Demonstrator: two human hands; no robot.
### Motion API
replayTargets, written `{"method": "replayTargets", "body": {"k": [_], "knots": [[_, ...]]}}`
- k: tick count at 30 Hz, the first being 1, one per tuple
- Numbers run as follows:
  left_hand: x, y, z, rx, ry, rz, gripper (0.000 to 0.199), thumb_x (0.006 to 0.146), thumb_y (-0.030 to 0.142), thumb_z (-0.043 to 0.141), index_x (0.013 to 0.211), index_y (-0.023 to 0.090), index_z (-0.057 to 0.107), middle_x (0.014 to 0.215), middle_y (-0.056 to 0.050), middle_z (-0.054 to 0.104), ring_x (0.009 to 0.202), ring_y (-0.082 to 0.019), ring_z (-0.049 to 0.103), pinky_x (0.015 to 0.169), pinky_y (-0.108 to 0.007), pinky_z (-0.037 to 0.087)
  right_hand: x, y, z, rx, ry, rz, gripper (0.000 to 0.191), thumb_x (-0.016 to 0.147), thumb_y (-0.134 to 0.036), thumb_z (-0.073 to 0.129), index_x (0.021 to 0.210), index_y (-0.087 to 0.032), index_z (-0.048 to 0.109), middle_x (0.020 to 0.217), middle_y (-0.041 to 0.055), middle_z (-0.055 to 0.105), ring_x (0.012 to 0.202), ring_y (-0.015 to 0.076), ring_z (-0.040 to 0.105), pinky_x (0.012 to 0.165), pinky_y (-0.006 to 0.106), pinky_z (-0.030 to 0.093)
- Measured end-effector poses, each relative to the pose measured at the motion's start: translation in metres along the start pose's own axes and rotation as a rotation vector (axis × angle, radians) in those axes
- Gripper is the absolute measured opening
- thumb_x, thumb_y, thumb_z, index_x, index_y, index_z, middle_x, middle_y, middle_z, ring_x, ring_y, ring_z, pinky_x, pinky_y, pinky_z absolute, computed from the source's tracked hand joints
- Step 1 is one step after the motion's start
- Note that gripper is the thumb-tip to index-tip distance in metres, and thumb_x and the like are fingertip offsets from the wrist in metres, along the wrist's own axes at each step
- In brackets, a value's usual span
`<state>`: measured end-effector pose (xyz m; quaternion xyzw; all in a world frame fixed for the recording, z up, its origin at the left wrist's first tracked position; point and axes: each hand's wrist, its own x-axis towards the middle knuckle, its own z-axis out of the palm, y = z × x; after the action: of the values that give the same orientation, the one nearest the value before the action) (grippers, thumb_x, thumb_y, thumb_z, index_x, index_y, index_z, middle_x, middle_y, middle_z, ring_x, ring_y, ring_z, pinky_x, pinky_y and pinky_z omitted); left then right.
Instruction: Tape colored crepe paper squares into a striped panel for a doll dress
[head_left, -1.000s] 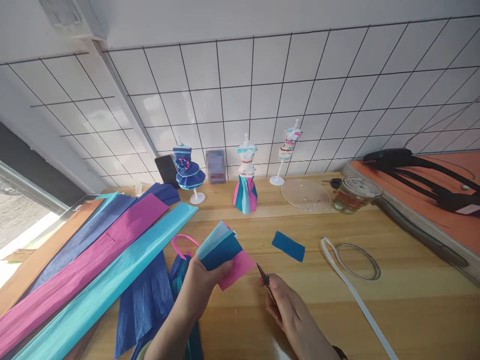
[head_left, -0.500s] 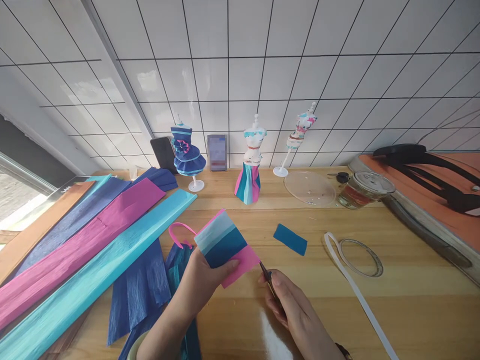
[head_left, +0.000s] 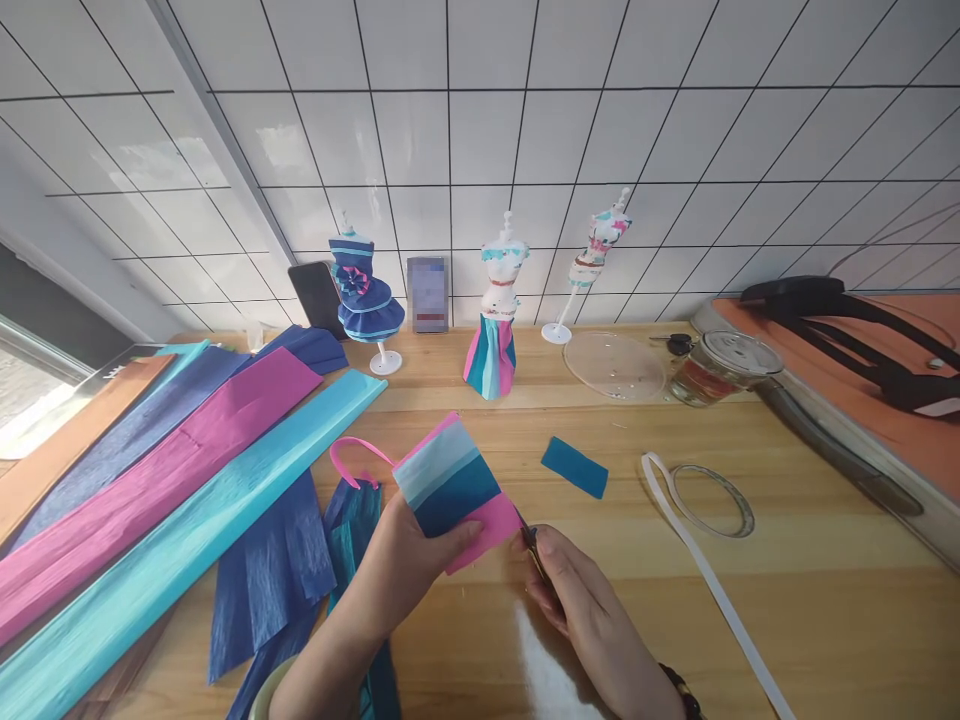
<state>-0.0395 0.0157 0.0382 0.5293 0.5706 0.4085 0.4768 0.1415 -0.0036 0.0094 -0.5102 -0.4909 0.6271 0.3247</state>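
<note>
In my left hand (head_left: 409,560) is a folded or layered piece of crepe paper (head_left: 454,482) with light blue, teal and pink bands, pinched under the thumb. My right hand (head_left: 585,600) grips a small pair of scissors (head_left: 531,540), their tips at the right corner of the pink band. The fingers partly hide the scissor handles. A teal paper rectangle (head_left: 575,467) lies flat just beyond my right hand. Left of my left wrist are a pink loop (head_left: 346,462) and dark blue and teal crepe paper (head_left: 352,530).
Long crepe paper strips (head_left: 202,510) cover the left side. Against the wall stand mini dress forms, one in a blue dress (head_left: 367,300), one in a striped skirt (head_left: 491,358), one tilted (head_left: 592,255). To the right are a tape roll (head_left: 746,515), clear disc (head_left: 611,365) and glass jar (head_left: 720,368).
The scissor tips have moved onto the edge of the pink band, and the blades look more open. My left hand still holds the paper. The whole view has shifted slightly.
</note>
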Motion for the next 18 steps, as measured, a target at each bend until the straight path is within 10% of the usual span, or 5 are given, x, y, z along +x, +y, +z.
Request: {"method": "replayTargets", "body": {"k": [18], "knots": [[0.0004,-0.0042,0.0017,0.009,0.007,-0.023,0.032,0.073,0.028,0.067,0.103,0.019,0.063,0.100,-0.002,0.071,0.095,-0.024,0.063,0.084,-0.034,0.049,-0.0014,0.0001,0.0001,-0.038,-0.032,-0.026,0.038,0.092,-0.052,0.029,0.070,-0.022,0.035,0.060,-0.0058,0.029,0.055,0.0112,0.027,0.051,0.024,0.027]]}}
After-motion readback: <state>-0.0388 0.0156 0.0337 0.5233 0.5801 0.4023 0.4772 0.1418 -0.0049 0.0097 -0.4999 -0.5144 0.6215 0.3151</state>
